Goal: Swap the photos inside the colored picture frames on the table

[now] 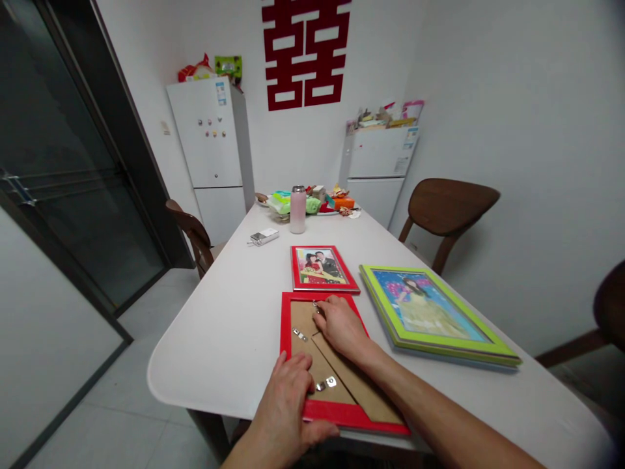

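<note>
On the white table, the left hand, fingers spread, pins a face-down red picture frame steady while the right hand seemingly pinches its metal tab

My white rounded-corner tabletop carried everything. Near me lay a face-down red rectangular picture frame with tan cardboard backing. Just beyond it lay a face-up red photo frame. To the right sat a stack of lime-green picture frames. Farther along stood a pale pink flask, a small silver device and a white plate piled with colourful packets.
</note>
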Action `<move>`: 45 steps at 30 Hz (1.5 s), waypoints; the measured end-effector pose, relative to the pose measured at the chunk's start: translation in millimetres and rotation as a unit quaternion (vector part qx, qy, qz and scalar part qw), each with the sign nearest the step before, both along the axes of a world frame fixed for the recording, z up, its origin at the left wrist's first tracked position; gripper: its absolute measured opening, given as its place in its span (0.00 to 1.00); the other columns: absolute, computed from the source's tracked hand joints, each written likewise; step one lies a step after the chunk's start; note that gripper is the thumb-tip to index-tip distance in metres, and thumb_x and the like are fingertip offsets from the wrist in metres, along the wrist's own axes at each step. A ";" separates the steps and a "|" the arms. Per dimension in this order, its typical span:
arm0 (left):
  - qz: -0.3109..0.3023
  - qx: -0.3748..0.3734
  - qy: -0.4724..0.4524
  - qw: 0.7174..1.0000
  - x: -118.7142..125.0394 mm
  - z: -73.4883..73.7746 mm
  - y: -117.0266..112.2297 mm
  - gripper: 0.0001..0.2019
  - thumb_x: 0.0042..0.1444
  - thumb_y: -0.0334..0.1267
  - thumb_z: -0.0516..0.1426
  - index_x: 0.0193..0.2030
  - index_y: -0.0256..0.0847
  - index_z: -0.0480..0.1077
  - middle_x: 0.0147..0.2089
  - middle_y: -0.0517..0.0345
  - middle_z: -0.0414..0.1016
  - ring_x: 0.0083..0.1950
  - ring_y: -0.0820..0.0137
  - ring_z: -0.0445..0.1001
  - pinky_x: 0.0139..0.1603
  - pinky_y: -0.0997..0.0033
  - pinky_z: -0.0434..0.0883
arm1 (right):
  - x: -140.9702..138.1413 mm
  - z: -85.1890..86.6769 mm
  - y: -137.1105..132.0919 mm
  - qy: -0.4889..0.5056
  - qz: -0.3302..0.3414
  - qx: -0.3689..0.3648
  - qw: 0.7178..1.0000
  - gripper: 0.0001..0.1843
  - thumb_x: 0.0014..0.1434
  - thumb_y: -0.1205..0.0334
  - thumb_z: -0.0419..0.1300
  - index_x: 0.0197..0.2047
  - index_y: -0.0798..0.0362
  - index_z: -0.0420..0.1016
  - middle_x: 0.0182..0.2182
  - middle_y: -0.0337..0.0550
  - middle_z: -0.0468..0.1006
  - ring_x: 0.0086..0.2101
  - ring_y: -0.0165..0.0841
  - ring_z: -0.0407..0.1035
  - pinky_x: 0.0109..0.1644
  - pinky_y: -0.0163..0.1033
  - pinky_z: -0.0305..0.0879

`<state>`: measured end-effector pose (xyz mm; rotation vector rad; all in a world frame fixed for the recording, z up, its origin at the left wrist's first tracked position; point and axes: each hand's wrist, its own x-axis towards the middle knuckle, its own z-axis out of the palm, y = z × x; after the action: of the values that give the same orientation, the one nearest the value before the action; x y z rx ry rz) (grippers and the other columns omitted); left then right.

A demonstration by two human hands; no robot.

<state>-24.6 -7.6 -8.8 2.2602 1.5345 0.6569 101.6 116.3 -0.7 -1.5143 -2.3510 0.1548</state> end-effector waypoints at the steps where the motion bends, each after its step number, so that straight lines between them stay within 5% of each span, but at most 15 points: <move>1: 0.001 -0.001 -0.001 1.000 0.1 -0.4 0.1 0.20 0.33 0.45 0.64 0.32 0.36 0.65 0.52 0.37 0.64 0.54 0.54 0.60 0.55 0.45 0.51 | 1.1 -1.6 3.6 -0.001 -0.007 0.001 1.000 0.15 0.55 0.60 0.47 0.36 0.58 0.71 0.35 0.51 0.68 0.37 0.36 0.59 0.40 0.37 0.52; 8: -0.018 0.007 0.002 1.000 -1.7 -1.8 1.2 0.20 0.37 0.48 0.62 0.33 0.37 0.65 0.53 0.37 0.62 0.55 0.52 0.59 0.54 0.41 0.50 | 1.2 3.2 3.2 0.011 0.003 0.001 1.000 0.16 0.54 0.61 0.48 0.44 0.55 0.69 0.36 0.49 0.68 0.37 0.36 0.59 0.40 0.37 0.53; 16: -0.012 0.009 0.008 1.000 -1.5 -2.4 1.2 0.19 0.35 0.44 0.63 0.32 0.37 0.64 0.53 0.37 0.63 0.55 0.51 0.59 0.54 0.41 0.50 | 43.2 13.6 -58.3 0.029 0.063 -0.055 0.996 0.21 0.44 0.53 0.57 0.42 0.52 0.69 0.36 0.47 0.67 0.36 0.37 0.61 0.40 0.40 0.55; 25: 0.037 0.003 -0.138 0.990 -4.1 -4.9 -0.9 0.26 0.48 0.37 0.54 0.54 0.35 0.52 0.60 0.40 0.50 0.60 0.59 0.50 0.57 0.52 0.53 | 44.2 21.7 -55.7 0.080 0.047 -0.088 0.992 0.20 0.41 0.64 0.55 0.41 0.56 0.70 0.34 0.47 0.68 0.36 0.36 0.62 0.41 0.37 0.57; 30: 0.101 -0.023 -0.319 0.942 -0.9 7.5 10.5 0.24 0.50 0.36 0.52 0.54 0.36 0.51 0.57 0.44 0.56 0.58 0.62 0.55 0.57 0.56 0.53 | 42.6 40.6 -60.6 0.097 0.044 -0.056 0.993 0.19 0.41 0.64 0.55 0.40 0.55 0.71 0.33 0.47 0.67 0.37 0.36 0.61 0.43 0.38 0.57; 35: 0.131 -0.118 -0.557 0.811 -8.0 18.5 23.7 0.26 0.50 0.40 0.53 0.54 0.39 0.46 0.39 0.53 0.72 0.40 0.64 0.72 0.38 0.64 0.69 | 35.7 45.9 -70.3 0.159 0.090 -0.066 0.981 0.19 0.44 0.63 0.56 0.42 0.54 0.69 0.37 0.46 0.67 0.38 0.35 0.62 0.44 0.38 0.58; 37: 0.155 -0.130 -0.589 0.782 -19.5 20.4 24.6 0.29 0.47 0.41 0.55 0.53 0.39 0.48 0.34 0.56 0.73 0.34 0.65 0.74 0.34 0.67 0.69 | 40.8 41.4 -68.1 0.168 0.089 -0.064 0.980 0.19 0.47 0.59 0.54 0.44 0.54 0.68 0.37 0.46 0.68 0.38 0.35 0.62 0.43 0.39 0.58; 45: 0.264 -0.125 -0.535 0.793 -87.9 14.3 17.8 0.24 0.46 0.38 0.57 0.50 0.41 0.55 0.28 0.62 0.73 0.27 0.70 0.73 0.27 0.75 0.67 | 75.5 11.5 -50.2 0.018 -0.069 -0.060 0.996 0.20 0.50 0.59 0.50 0.46 0.58 0.66 0.36 0.52 0.70 0.38 0.39 0.65 0.41 0.40 0.58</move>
<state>-112.5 10.1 5.5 0.8450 1.4216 1.4373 177.1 66.1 10.7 -1.7090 -2.2354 0.2907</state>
